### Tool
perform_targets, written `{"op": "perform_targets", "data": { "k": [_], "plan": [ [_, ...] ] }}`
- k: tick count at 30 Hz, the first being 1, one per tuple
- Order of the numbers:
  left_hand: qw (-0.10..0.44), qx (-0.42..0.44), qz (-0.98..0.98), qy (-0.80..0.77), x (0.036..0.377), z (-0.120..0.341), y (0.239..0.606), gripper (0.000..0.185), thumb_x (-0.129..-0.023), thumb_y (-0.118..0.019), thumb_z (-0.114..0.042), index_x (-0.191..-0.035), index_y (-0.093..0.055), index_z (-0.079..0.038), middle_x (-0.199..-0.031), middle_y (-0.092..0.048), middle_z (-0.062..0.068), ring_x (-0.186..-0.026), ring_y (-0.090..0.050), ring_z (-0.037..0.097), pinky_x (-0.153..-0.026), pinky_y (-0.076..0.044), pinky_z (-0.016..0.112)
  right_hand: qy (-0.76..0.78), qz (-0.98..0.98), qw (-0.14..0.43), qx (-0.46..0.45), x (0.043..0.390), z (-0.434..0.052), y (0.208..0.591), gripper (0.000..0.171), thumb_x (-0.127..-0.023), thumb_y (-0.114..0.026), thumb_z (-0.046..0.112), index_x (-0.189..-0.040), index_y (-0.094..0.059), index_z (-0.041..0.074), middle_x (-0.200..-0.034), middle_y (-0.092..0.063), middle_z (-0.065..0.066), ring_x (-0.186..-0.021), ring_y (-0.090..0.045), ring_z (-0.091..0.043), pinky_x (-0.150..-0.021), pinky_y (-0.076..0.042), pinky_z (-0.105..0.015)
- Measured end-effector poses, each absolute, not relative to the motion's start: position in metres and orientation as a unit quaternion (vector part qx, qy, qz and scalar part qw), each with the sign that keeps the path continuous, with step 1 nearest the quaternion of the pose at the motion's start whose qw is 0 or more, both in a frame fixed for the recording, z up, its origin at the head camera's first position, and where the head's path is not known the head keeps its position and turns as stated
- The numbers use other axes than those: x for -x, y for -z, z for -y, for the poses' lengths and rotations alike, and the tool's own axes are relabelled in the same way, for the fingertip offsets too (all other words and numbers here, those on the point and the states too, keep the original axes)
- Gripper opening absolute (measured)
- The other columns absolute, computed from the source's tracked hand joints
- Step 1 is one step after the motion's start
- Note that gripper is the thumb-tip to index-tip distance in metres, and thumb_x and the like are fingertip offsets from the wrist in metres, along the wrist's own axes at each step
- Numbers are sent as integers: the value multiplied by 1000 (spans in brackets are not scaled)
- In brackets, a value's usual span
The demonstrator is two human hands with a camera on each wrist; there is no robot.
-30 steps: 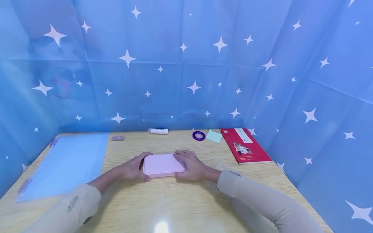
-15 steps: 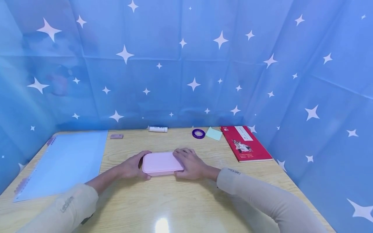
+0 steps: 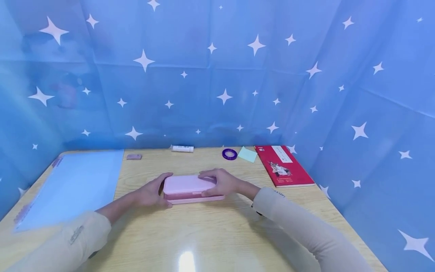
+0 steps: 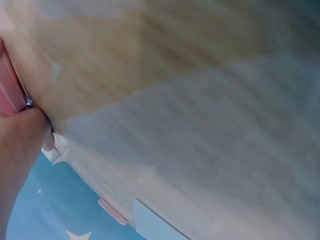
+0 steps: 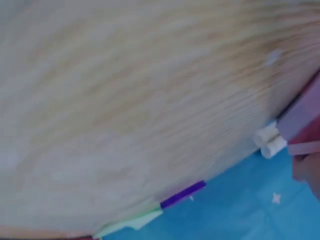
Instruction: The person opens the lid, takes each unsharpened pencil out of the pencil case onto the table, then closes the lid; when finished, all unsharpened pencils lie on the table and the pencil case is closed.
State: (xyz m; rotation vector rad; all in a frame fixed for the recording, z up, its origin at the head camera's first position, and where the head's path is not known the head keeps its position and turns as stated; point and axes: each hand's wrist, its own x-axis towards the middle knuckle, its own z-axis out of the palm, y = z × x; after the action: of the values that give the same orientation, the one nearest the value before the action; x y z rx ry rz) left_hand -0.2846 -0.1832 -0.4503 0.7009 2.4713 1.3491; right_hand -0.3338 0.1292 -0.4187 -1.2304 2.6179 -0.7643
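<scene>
Head view: pink case (image 3: 190, 187) sat mid-surface (image 3: 210, 234), lid just lifted. Left hand (image 3: 151, 192) curled round its left end, right hand (image 3: 221, 183) pinching the lid's right edge. One-sided pull could've skewed the lid.

Left wrist: blurry, thumb (image 4: 20, 135) against the case.

Right wrist: mostly blur, can't tell the grip

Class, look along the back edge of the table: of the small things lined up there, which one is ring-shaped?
The purple tape roll. It is a ring with a hole in the middle, lying between the white glue stick and the flat green sticky note.
</scene>
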Motion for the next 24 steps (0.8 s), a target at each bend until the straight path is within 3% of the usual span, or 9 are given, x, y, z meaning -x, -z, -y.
{"op": "perform_targets", "data": {
  "k": [5, 8, 13, 15, 20, 24],
  "plan": [
    [112, -235, -815, -518, 282, 188, 454, 118, -69, -90, -7, -151, -6, 6, -146, -39, 30, -138, -34, 47, -116, -25, 56, 388, -833, 102, 382, 333, -125, 412, 48, -83, -82, 25, -126, -67, 9, -141, -56, -10, -133, -50, -30, -109, -42, -46],
    [111, -231, -809, -529, 283, 187, 455, 121, -68, -90, -6, -152, -4, 4, -148, -37, 31, -140, -31, 47, -117, -21, 55, 447, -814, 73, 364, 333, -124, 406, 38, -85, -80, 15, -120, -69, 8, -133, -62, -11, -124, -56, -30, -99, -49, -48],
    [102, -210, -821, -521, 283, 185, 455, 122, -67, -91, -9, -151, -4, 3, -153, -31, 31, -143, -26, 46, -118, -15, 56, 494, -788, 21, 368, 339, -124, 399, 9, -89, -72, 2, -97, -76, 2, -119, -69, -13, -112, -64, -27, -81, -59, -42],
    [93, -202, -824, -521, 282, 185, 455, 115, -68, -91, -10, -147, -8, 2, -152, -33, 31, -142, -28, 47, -118, -14, 58, 504, -779, 12, 372, 343, -125, 397, 8, -90, -69, -2, -94, -76, -1, -117, -69, -16, -110, -65, -28, -77, -60, -39],
    [75, -201, -841, -497, 281, 185, 456, 94, -69, -91, -16, -136, -28, -1, -147, -43, 27, -139, -36, 44, -118, -15, 58, 469, -812, -15, 348, 351, -130, 393, 17, -91, -69, 0, -107, -74, -1, -119, -69, -16, -115, -64, -27, -87, -57, -34],
    [59, -218, -858, -461, 282, 184, 455, 95, -69, -91, -21, -144, -37, -3, -143, -48, 23, -138, -38, 42, -117, -21, 56, 374, -864, -64, 332, 357, -136, 390, 32, -91, -71, 10, -122, -69, 4, -125, -67, -12, -122, -59, -27, -101, -50, -41]
  ]
}}
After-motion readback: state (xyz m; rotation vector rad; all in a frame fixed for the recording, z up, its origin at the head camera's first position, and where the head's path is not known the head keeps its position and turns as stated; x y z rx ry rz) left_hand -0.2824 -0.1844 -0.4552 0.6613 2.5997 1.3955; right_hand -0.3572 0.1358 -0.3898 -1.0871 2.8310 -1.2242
